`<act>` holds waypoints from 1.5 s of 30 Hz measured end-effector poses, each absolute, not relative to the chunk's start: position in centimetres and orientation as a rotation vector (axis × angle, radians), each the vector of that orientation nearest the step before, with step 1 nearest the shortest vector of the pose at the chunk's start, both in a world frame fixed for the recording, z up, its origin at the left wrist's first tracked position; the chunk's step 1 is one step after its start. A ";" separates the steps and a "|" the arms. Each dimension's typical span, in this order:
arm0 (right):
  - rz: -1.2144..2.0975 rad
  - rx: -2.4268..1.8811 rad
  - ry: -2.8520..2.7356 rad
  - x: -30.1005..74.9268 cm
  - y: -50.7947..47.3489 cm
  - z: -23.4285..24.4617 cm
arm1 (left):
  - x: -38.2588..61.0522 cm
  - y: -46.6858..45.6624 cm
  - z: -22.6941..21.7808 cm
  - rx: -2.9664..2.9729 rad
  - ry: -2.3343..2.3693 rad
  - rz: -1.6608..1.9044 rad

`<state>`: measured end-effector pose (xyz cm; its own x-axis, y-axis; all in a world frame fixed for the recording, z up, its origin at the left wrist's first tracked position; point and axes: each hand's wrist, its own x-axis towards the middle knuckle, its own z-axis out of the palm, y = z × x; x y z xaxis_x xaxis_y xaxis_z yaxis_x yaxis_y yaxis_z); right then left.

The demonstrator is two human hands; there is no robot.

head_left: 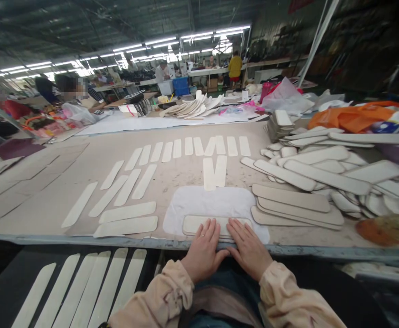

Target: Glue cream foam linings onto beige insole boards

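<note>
My left hand (203,248) and my right hand (249,248) lie side by side at the table's front edge, fingers stretched flat on a long cream strip (192,224). That strip lies crosswise on a white cloth pad (213,202). Both hands press on it and hold nothing else. Two more cream strips (215,172) stand lengthwise just beyond the pad.
Rows of cream strips (186,148) cover the brown table top (49,200). A loose pile of strips (322,175) is at the right, an orange bag (350,117) behind it. More strips (83,287) lie on a dark surface below left. Other people work far back.
</note>
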<state>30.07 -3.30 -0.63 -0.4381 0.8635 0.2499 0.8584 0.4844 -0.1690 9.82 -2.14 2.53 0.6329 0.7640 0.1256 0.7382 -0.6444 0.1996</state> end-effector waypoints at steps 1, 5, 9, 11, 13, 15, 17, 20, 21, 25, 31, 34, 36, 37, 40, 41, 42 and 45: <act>0.023 -1.455 -2.436 30.1 -3.3 -0.6 | 10.0 -1.8 2.2 2.733 1.282 0.274; 0.042 -1.475 -2.431 30.1 -3.4 -0.4 | 7.5 -0.4 1.6 2.811 1.349 0.192; 0.090 -1.489 -2.418 30.0 -3.4 -0.1 | 3.3 0.1 1.1 2.900 1.416 0.180; 0.124 -1.498 -2.414 30.0 -3.4 0.2 | 1.9 0.2 0.8 2.949 1.396 0.190; 0.161 -1.518 -2.406 30.0 -3.5 0.6 | 1.2 0.2 0.4 2.989 1.362 0.208; 0.191 -1.552 -2.382 29.8 -3.5 1.0 | 1.1 0.2 0.1 3.010 1.355 0.224; 0.204 -1.581 -2.346 29.1 -3.5 1.5 | 1.3 0.1 -0.1 3.014 1.367 0.243; 0.210 -1.547 -2.326 26.6 -3.3 1.8 | 1.5 0.1 -0.3 3.014 1.374 0.269; 0.217 -1.508 -2.338 25.4 -3.2 1.9 | 1.5 0.1 -0.3 3.019 1.374 0.265; 0.256 -1.412 -2.364 21.2 -2.5 1.7 | 1.4 0.2 -0.5 3.053 1.362 0.256; 0.223 -1.533 -2.349 23.7 -3.2 1.0 | 1.3 0.4 -0.4 2.990 1.336 0.319; 0.178 -1.654 -2.314 27.6 -4.5 0.8 | 1.3 0.2 -0.2 2.972 1.338 0.300; 0.142 -1.732 -2.268 29.9 -5.2 0.8 | 1.3 0.3 -0.1 2.940 1.343 0.301; 0.125 -1.761 -2.236 30.8 -5.4 0.7 | 1.3 0.4 0.0 2.910 1.348 0.304; 0.104 -1.813 -2.085 32.1 -5.4 0.5 | 1.2 1.2 0.3 2.753 1.366 0.326; 0.102 -1.834 -2.020 32.3 -5.2 0.4 | 1.2 1.6 0.4 2.682 1.390 0.362; 0.098 -1.863 -1.952 32.4 -4.9 0.3 | 1.2 2.1 0.5 2.606 1.434 0.418; 0.096 -1.950 -1.800 32.4 -3.8 0.3 | 1.7 3.2 1.2 2.378 1.608 0.585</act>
<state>32.36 -3.81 0.29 0.1319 0.9547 0.2669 0.9209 -0.0184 -0.3894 1.69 3.21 1.22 0.3252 0.9232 0.2050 0.8391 -0.3816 0.3876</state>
